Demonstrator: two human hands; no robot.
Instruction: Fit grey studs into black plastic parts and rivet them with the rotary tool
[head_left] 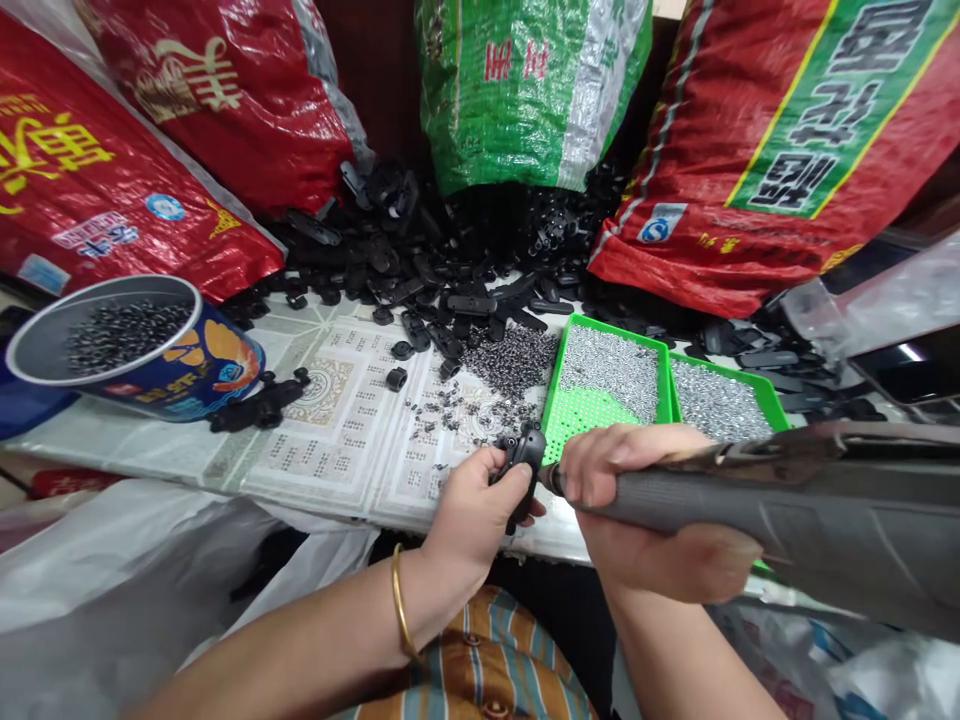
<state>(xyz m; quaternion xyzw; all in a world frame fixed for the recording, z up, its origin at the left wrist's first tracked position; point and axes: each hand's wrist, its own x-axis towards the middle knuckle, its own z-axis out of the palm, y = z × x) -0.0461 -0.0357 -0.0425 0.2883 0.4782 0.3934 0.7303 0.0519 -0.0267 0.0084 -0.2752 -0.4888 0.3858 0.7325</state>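
Black plastic forms the small moulded part that the left hand pinches between thumb and fingers, just over the near edge of the patterned table. Its long axis runs mostly away from the wearer, the far end leaning slightly right. The right hand is wrapped around a thick grey cylinder, by its look a powered screwdriver, whose length lies crosswise, coming in from the right with its narrow nose pointing left at the part's right flank. So the two axes cross at a steep angle, and the hands sit close together with only that nose and the part between them; whether the tip touches the plastic cannot be told. Just beyond the right hand stands a green perforated tray of silvery small pieces, with a second green tray to its right. Beyond the left hand, a heap of dark screw-like pieces spreads towards the wearer, and more black mouldings are piled behind it, below the green sack.
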